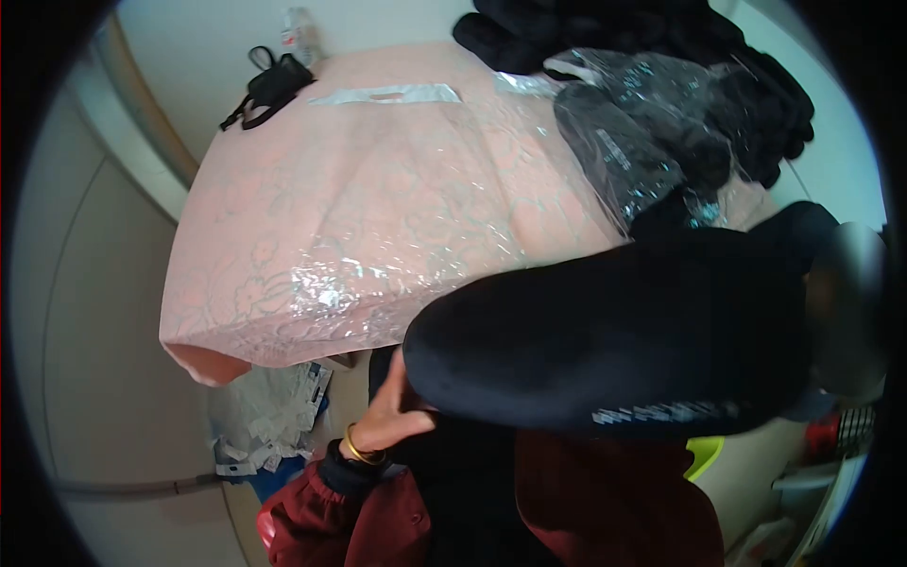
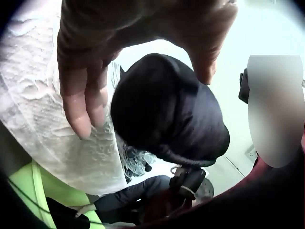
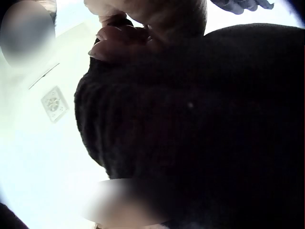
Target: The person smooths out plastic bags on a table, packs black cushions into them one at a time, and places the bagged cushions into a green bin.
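Observation:
A long piece of black cloth (image 1: pixel 605 331) with a smooth, rounded end stretches across the head view to the right, with white lettering along its lower side. Beside the rounded end is my left hand (image 1: pixel 397 416), thumb and fingers spread apart, a gold bangle at its wrist. In the left wrist view the thumb and fingers stand on either side of the black cloth. My right hand (image 3: pixel 157 24) grips the ribbed-looking far part of the cloth with curled fingers; in the head view a blur covers that end.
A pink flowered cover (image 1: pixel 368 198) lies ahead under a clear plastic bag (image 1: pixel 387 94). A black strapped pouch (image 1: pixel 276 87) and clear bottle (image 1: pixel 299 36) stand behind. Bagged dark clothes (image 1: pixel 624 132) and a black pile (image 1: pixel 614 28) lie at back right. Plastic wrappers (image 1: pixel 274 406) lie low left.

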`<move>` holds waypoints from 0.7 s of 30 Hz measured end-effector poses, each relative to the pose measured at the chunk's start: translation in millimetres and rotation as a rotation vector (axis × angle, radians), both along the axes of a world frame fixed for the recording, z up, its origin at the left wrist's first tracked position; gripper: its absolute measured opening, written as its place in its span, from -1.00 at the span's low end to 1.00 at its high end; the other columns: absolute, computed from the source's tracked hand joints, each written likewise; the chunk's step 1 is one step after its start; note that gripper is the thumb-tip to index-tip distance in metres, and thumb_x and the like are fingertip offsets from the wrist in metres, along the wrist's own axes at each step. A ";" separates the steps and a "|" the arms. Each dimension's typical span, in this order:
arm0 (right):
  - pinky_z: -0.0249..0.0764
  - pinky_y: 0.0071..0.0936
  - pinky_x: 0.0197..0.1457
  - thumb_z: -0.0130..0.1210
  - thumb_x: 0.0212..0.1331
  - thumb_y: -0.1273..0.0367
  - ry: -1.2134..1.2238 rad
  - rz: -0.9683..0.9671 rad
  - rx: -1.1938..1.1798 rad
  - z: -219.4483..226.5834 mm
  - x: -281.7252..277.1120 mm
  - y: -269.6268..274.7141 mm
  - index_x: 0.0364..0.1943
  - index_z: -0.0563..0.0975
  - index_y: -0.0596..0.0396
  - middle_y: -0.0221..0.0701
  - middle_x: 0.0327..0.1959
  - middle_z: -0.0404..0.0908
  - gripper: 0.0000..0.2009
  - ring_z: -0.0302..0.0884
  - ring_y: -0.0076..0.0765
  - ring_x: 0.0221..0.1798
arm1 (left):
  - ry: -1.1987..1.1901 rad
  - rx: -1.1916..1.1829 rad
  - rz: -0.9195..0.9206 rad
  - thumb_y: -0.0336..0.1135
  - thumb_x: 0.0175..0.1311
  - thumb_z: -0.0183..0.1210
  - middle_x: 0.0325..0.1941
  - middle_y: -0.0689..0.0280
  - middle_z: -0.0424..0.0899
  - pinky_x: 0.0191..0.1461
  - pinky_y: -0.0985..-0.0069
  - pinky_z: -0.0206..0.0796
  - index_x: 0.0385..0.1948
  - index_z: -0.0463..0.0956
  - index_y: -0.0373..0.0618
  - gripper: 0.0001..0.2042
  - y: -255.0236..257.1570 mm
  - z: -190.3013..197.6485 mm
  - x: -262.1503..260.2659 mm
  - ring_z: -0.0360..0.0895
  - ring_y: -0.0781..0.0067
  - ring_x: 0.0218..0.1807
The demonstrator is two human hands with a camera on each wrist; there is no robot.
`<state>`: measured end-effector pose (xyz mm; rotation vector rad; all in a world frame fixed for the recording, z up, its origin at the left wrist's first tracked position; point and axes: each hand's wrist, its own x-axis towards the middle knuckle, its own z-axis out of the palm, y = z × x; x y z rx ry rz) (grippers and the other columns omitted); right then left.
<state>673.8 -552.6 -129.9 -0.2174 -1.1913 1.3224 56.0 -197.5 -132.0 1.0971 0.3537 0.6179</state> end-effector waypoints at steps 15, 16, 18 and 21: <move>0.38 -0.29 0.34 0.16 0.26 0.39 -0.691 0.162 -0.124 15.0 -397.4 287.5 0.16 0.48 0.11 -0.25 0.23 0.52 -0.62 0.46 -0.18 0.29 | -0.251 -0.056 -0.009 -0.14 0.09 0.45 0.46 0.17 0.22 0.39 0.34 0.20 0.52 -0.14 -0.07 0.03 0.0 2.6 10.1 0.31 0.31 0.39; 0.38 -0.29 0.35 0.16 0.26 0.40 -0.727 0.171 -0.140 16.0 -396.9 291.6 0.16 0.47 0.11 -0.25 0.23 0.52 -0.62 0.46 -0.18 0.29 | -0.325 -0.233 0.092 -0.13 0.10 0.43 0.48 0.18 0.21 0.41 0.34 0.18 0.52 -0.15 -0.06 0.03 -4.6 -2.3 5.6 0.28 0.32 0.42; 0.37 -0.30 0.35 0.15 0.26 0.41 -0.785 0.169 -0.178 8.8 -374.0 263.0 0.17 0.47 0.11 -0.25 0.24 0.52 -0.62 0.46 -0.18 0.29 | -0.312 -0.304 0.101 -0.15 0.11 0.41 0.48 0.18 0.20 0.43 0.35 0.16 0.52 -0.15 -0.06 0.01 -10.8 -2.7 -3.2 0.27 0.33 0.43; 0.37 -0.30 0.35 0.14 0.26 0.42 -0.845 0.150 -0.221 13.8 -376.3 273.9 0.18 0.47 0.12 -0.25 0.24 0.52 -0.62 0.46 -0.19 0.29 | -0.299 -0.429 0.096 -0.18 0.14 0.37 0.50 0.18 0.19 0.47 0.36 0.11 0.53 -0.15 -0.07 -0.02 -15.6 2.4 -7.5 0.25 0.33 0.45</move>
